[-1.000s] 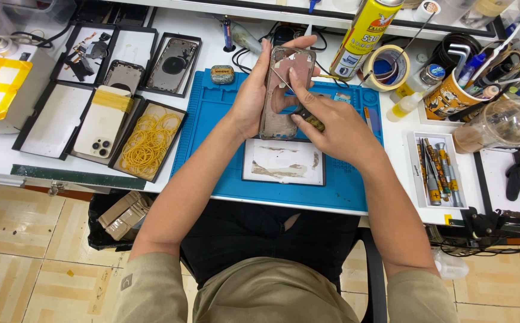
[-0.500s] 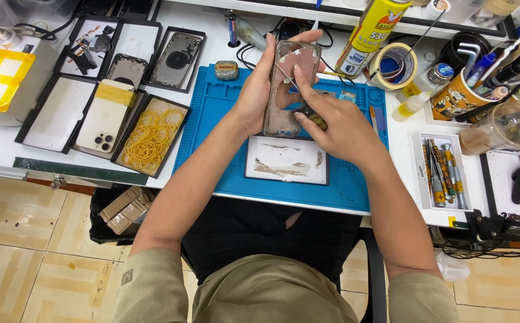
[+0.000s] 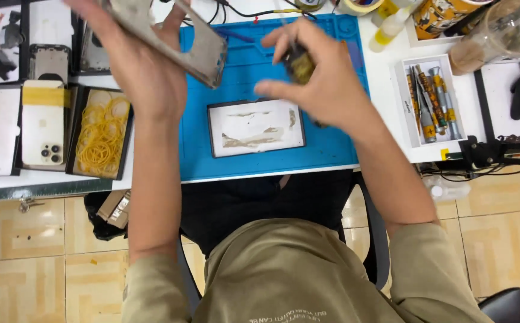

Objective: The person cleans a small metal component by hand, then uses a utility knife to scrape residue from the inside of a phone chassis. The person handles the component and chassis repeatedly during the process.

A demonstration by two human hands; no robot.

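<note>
Head view: left hand (image 3: 146,72) fingers pinching grey phone frame (image 3: 173,36), right hand (image 3: 322,84) fingers around dark tool (image 3: 300,64), above blue mat (image 3: 331,137).

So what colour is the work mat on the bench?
Blue, the work mat shows best in the head view.

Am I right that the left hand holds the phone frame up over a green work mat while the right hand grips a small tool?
Not quite: the work mat is blue, not green, as the head view shows. The rest holds: the left hand holds the phone frame up over it, and the right hand grips a small tool.
</note>
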